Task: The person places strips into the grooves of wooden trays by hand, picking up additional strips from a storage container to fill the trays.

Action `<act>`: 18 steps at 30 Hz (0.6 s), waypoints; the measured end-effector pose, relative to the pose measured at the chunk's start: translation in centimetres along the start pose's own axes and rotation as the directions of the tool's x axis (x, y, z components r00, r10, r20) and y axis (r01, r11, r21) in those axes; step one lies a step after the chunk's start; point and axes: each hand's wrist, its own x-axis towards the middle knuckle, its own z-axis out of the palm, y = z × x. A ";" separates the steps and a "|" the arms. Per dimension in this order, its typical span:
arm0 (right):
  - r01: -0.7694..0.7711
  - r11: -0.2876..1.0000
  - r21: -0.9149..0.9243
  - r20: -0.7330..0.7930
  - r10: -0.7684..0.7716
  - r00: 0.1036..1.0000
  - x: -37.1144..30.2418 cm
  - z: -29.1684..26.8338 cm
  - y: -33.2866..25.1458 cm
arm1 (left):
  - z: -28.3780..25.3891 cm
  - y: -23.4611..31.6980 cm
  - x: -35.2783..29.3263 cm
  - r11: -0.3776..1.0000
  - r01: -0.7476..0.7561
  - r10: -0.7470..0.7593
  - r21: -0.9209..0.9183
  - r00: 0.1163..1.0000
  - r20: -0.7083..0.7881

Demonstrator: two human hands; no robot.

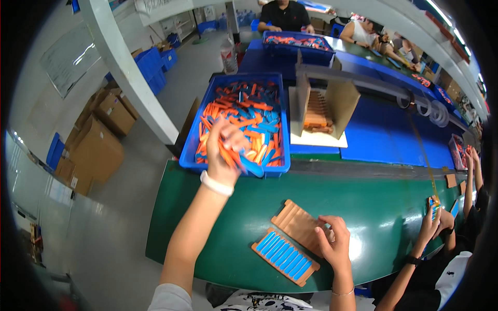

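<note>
My left hand (224, 147) is closed around a bunch of orange and blue plastic strips (251, 166), held over the near edge of a blue bin (277, 170). More of these orange and blue strips (254, 116) fill the bin in a loose heap. My right hand (336, 241) is at the right end of a brown grooved tray (298, 222), its thumb and fingers apart; its palm side is partly hidden. Beside that tray, nearer to me, lies a second brown tray (258, 248) with several blue strips (282, 254) side by side in its grooves.
Behind the green table (223, 207), a wooden stand (345, 103) holds stacked brown trays (317, 111). A bottle (228, 56) stands beyond the bin. At right, a co-worker's hands (433, 223) hold a similar tray. Cardboard boxes (96, 150) are on the floor at left.
</note>
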 end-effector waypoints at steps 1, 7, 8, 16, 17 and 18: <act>0.060 0.998 -0.007 -0.013 -0.060 0.998 0.0 0.3 -1.0 | 0.3 -0.8 -2.6 0.977 0.106 -0.097 -0.184 0.994 0.058; -0.349 0.759 0.550 0.467 0.067 0.882 0.2 4.2 -6.4 | -1.2 -4.7 -12.7 0.990 0.105 -0.082 -0.092 0.970 0.230; -0.288 0.811 0.509 0.456 0.030 0.890 -0.4 5.4 -6.0 | -1.5 -5.0 -13.7 0.988 0.103 -0.078 -0.119 0.978 0.193; -0.276 0.928 0.249 0.797 -0.035 0.602 -4.4 3.6 -5.8 | -4.4 -1.6 -20.2 0.996 0.094 -0.091 0.014 0.988 -0.122; -0.359 0.922 0.142 0.892 0.038 0.451 -4.9 3.0 -6.0 | -4.6 -1.3 -21.2 0.984 0.143 -0.125 0.102 0.978 -0.169; -0.272 0.942 0.197 0.886 -0.052 0.462 -5.9 2.7 -5.6 | -4.5 -1.3 -22.4 0.955 0.227 -0.162 0.192 0.939 -0.305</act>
